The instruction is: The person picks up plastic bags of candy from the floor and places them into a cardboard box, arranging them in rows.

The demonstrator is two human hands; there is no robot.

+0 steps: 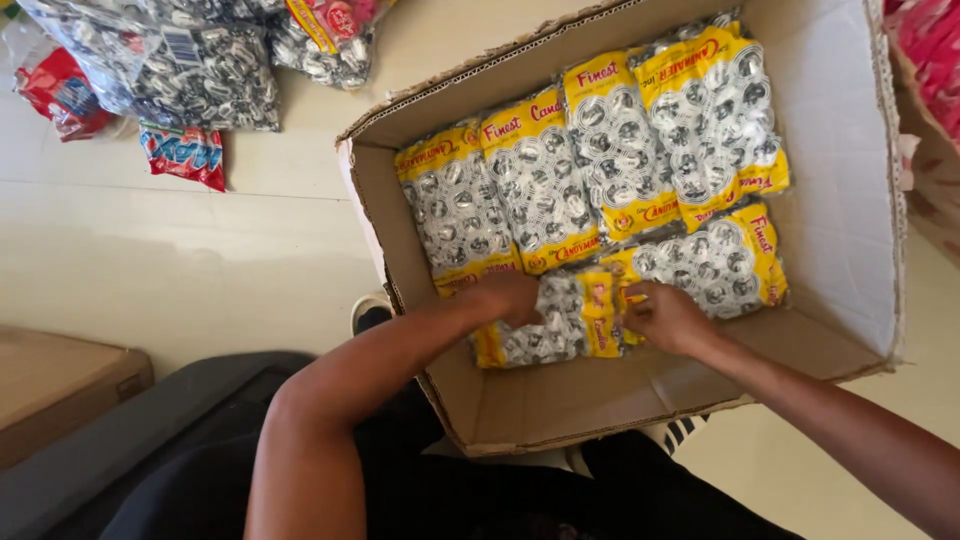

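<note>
A big open cardboard box (850,200) lies on the floor in front of me. Inside it, several yellow-edged clear bags of black-and-white wrapped candies (610,150) lie side by side in a row, with another bag (715,265) below them on the right. My left hand (508,297) and my right hand (662,316) both grip one more such candy bag (565,325) at the box's near side, one hand at each end. The bag lies flat against the box bottom.
Large clear sacks of the same candies (190,60) sit on the pale floor at the top left, beside red packets (185,155). A brown box (60,385) is at the left edge. Red packages (930,50) fill another carton at the right.
</note>
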